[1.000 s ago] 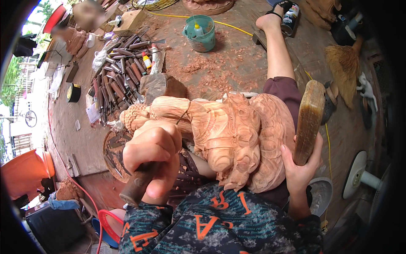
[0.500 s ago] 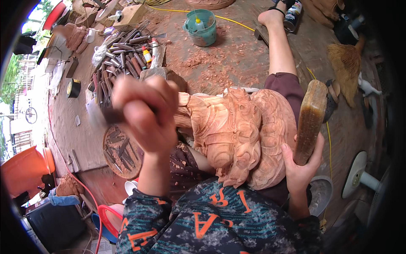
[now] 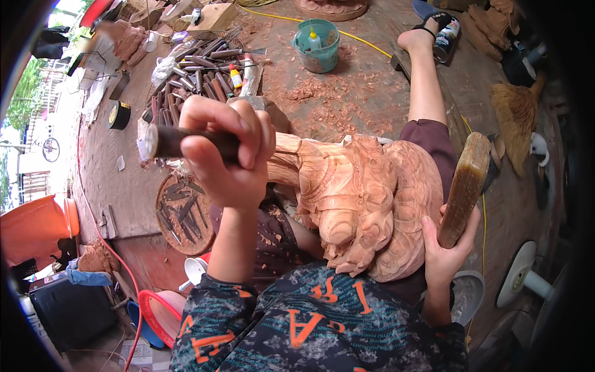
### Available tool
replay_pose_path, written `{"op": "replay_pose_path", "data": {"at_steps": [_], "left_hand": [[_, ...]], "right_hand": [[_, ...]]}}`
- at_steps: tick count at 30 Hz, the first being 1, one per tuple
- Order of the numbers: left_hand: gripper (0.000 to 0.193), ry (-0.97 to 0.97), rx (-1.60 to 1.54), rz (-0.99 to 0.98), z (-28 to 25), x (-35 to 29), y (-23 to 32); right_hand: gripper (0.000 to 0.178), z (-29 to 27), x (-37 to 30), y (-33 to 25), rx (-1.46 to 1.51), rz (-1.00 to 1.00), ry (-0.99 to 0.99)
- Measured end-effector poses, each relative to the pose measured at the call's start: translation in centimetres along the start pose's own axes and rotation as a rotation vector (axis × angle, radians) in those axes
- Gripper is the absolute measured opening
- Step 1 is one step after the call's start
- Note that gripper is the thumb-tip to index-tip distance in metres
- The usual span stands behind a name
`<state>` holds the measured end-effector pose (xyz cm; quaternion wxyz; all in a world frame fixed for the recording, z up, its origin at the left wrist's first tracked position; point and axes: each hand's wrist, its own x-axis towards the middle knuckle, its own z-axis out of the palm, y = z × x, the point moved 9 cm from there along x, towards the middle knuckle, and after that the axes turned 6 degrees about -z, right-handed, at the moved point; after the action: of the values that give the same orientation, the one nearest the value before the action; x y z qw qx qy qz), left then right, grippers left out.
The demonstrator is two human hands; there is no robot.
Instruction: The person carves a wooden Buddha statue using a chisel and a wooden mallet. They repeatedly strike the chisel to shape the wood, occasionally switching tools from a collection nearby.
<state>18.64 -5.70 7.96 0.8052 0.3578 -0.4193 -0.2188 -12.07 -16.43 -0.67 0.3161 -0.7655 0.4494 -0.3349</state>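
My left hand [image 3: 232,164] is closed round a dark, round-handled carving chisel [image 3: 176,142], raised above the left end of the carving. The handle's butt with its pale metal ring points left; the blade is hidden behind my hand. Across my lap lies a reddish wood carving [image 3: 347,192], with carved folds, scrolls and rounded lobes. On its right side, my right hand [image 3: 449,254] grips the lower end of a worn, block-shaped wooden mallet [image 3: 465,186], which stands up at a tilt. The mallet appears apart from the chisel.
Several chisels [image 3: 211,80] lie heaped at the far left, near a wooden block [image 3: 263,108]. A round tray [image 3: 168,232] holds loose blades. Beyond the carving stand a green bucket [image 3: 316,53] and scattered wood chips [image 3: 316,99]. A broom [image 3: 517,118] and fan [image 3: 520,273] are at right.
The view has shifted slightly, so the surroundings sit farther right. My left hand, blurred before, is now sharp, and the chisel's butt is higher in view. My right hand still grips the mallet.
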Motion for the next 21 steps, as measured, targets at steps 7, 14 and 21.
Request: {"op": "replay_pose_path", "data": {"at_steps": [7,14,21], "left_hand": [[0.056,-0.104,0.195,0.030,2.4,-1.4,0.1],[0.043,0.557,-0.718,-0.237,-8.9,-0.2,-5.4],[0.048,0.040,0.088,0.322,-0.1,-3.1,2.9]], "right_hand": [[0.066,0.1,0.1,0.0,0.006,0.001,-0.011],[0.049,0.0,0.4,-1.1,-0.023,-0.116,0.034],[0.046,-0.2,0.4,-1.3,-0.065,-0.139,0.051]]}}
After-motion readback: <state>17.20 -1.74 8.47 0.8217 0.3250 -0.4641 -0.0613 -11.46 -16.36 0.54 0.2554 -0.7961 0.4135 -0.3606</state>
